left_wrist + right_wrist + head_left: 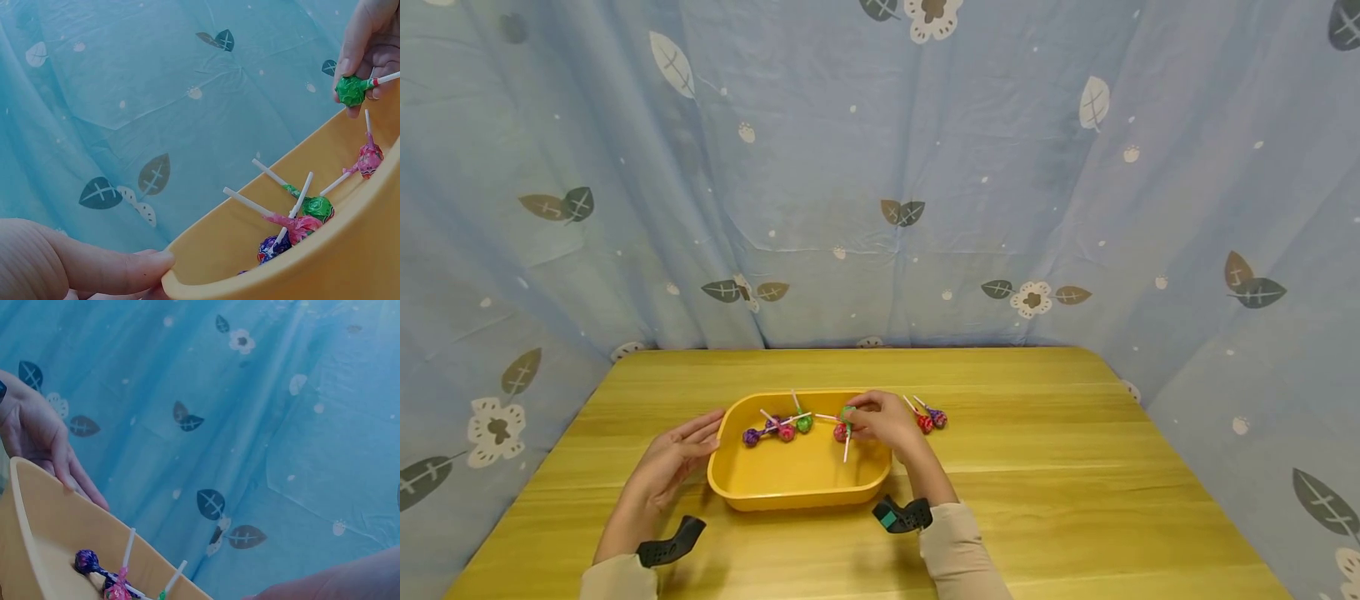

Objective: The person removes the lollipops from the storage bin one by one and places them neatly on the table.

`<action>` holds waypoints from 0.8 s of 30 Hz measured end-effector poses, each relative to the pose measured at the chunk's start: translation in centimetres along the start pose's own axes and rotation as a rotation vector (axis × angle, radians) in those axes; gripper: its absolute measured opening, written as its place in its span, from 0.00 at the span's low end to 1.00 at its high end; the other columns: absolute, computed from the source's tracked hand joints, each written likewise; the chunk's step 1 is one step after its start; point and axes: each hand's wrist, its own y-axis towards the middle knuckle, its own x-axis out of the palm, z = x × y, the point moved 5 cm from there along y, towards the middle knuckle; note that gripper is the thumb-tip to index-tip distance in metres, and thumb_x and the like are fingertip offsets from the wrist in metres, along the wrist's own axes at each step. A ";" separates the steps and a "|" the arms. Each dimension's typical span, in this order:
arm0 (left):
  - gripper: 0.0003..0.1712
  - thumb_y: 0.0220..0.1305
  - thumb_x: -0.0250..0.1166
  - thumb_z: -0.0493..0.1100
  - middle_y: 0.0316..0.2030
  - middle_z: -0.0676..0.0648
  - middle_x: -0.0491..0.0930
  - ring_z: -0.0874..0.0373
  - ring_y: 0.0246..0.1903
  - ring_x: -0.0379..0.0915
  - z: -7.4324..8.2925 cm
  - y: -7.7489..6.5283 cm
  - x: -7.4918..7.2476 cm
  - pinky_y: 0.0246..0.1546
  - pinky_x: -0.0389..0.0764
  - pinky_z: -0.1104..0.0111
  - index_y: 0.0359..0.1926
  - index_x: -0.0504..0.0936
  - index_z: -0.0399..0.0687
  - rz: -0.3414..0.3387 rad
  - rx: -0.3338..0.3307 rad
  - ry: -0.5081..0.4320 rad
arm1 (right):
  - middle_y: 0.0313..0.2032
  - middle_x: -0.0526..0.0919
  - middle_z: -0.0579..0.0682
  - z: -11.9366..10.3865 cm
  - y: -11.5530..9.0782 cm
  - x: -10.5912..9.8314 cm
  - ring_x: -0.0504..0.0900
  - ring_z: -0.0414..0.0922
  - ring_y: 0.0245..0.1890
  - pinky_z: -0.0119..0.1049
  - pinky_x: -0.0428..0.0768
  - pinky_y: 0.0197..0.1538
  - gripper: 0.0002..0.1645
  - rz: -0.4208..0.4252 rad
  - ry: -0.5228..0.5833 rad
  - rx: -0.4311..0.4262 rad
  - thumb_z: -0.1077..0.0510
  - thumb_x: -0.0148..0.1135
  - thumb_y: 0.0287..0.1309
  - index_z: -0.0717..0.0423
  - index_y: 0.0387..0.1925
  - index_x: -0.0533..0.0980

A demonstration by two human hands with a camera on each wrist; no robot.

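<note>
A yellow plastic basket holds several wrapped lollipops. At its left end, my left hand rests against the rim with fairly straight fingers; the left wrist view shows the thumb touching the rim. Over the basket's right end, my right hand pinches a green lollipop, its stick pointing away from the wrapped head. Below that hand lies a pink lollipop. Farther left in the basket are a purple lollipop, a pink one and a green one. The right wrist view barely catches my right hand.
On the wooden table, just right of the basket, lie a red lollipop and a purple lollipop. A blue patterned curtain hangs behind the table's far edge. Each wrist wears a black band.
</note>
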 end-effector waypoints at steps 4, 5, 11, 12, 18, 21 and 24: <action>0.38 0.68 0.58 0.32 0.69 0.36 0.54 0.72 0.51 0.73 0.0 0.0 0.1 0.55 0.74 0.68 0.73 0.50 0.31 -0.005 0.002 0.012 | 0.36 0.81 0.55 -0.1 -0.1 -0.3 0.82 0.59 0.38 0.51 0.82 0.46 0.16 0.006 -0.002 0.006 0.64 0.63 0.61 0.69 0.49 0.77; 0.38 0.68 0.58 0.32 0.69 0.36 0.54 0.71 0.51 0.73 0.0 0.0 0.1 0.55 0.74 0.68 0.73 0.50 0.31 -0.006 0.001 0.014 | 0.37 0.81 0.55 -0.1 -0.1 -0.4 0.82 0.58 0.38 0.51 0.82 0.46 0.16 0.005 0.004 0.011 0.63 0.63 0.61 0.69 0.49 0.77; 0.39 0.67 0.59 0.32 0.68 0.41 0.60 0.71 0.50 0.74 0.0 0.1 0.1 0.53 0.76 0.69 0.73 0.49 0.31 -0.012 -0.001 -0.015 | 0.41 0.80 0.59 -0.3 -0.2 -1.3 0.82 0.55 0.37 0.50 0.82 0.47 0.19 -0.013 0.036 -0.009 0.63 0.60 0.64 0.71 0.54 0.75; 0.39 0.67 0.59 0.32 0.67 0.42 0.62 0.71 0.50 0.74 -0.1 0.1 0.0 0.52 0.76 0.69 0.73 0.49 0.31 -0.014 0.000 -0.021 | 0.41 0.80 0.59 -0.3 -0.3 -1.6 0.83 0.55 0.37 0.49 0.82 0.47 0.20 -0.012 0.037 -0.015 0.63 0.60 0.64 0.71 0.54 0.74; 0.40 0.67 0.59 0.32 0.64 0.48 0.67 0.71 0.50 0.75 0.0 0.2 0.0 0.52 0.76 0.69 0.73 0.49 0.30 -0.023 0.007 -0.034 | 0.43 0.79 0.60 -0.4 -0.5 -2.9 0.83 0.54 0.37 0.49 0.81 0.49 0.20 0.012 0.065 -0.011 0.63 0.59 0.65 0.71 0.55 0.73; 0.39 0.68 0.59 0.32 0.67 0.43 0.61 0.72 0.49 0.74 -0.1 0.2 0.0 0.53 0.75 0.69 0.73 0.49 0.31 -0.020 0.002 -0.023 | 0.43 0.78 0.60 -0.4 -0.6 -3.6 0.84 0.52 0.38 0.50 0.80 0.50 0.20 0.042 0.080 -0.002 0.63 0.59 0.65 0.70 0.55 0.74; 0.39 0.67 0.59 0.33 0.68 0.40 0.56 0.74 0.49 0.73 -0.1 0.2 0.1 0.53 0.75 0.70 0.73 0.49 0.31 -0.011 -0.003 -0.013 | 0.44 0.78 0.61 -0.2 -0.5 -4.6 0.84 0.51 0.38 0.45 0.82 0.47 0.20 0.071 0.095 -0.001 0.63 0.59 0.65 0.70 0.56 0.73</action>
